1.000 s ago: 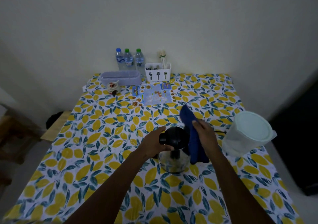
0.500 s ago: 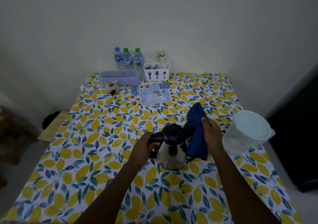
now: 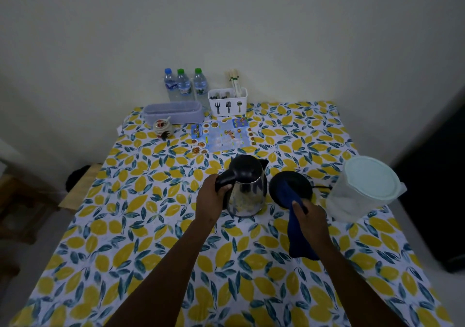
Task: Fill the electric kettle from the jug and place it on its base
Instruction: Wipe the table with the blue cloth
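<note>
A steel electric kettle (image 3: pixel 247 196) with a black lid and handle stands upright on the lemon-print tablecloth, left of its round black base (image 3: pixel 299 184). My left hand (image 3: pixel 212 196) is closed around the kettle's handle. My right hand (image 3: pixel 308 217) grips a blue cloth (image 3: pixel 295 236), whose far end lies on the base. A translucent jug (image 3: pixel 359 191) with a pale green lid stands at the right, beyond the base, lid on.
Against the wall stand three water bottles (image 3: pixel 185 85), a white cutlery holder (image 3: pixel 227 102) and a lilac box (image 3: pixel 173 111). A small ceramic jar (image 3: pixel 163 128) and a printed menu (image 3: pixel 222 138) lie near them. The table's right edge (image 3: pixel 372 213) runs beside the jug.
The kettle has come down from a tilted, raised position and now stands left of the base. My right hand has taken the cloth off the kettle's side and onto the uncovered base.
</note>
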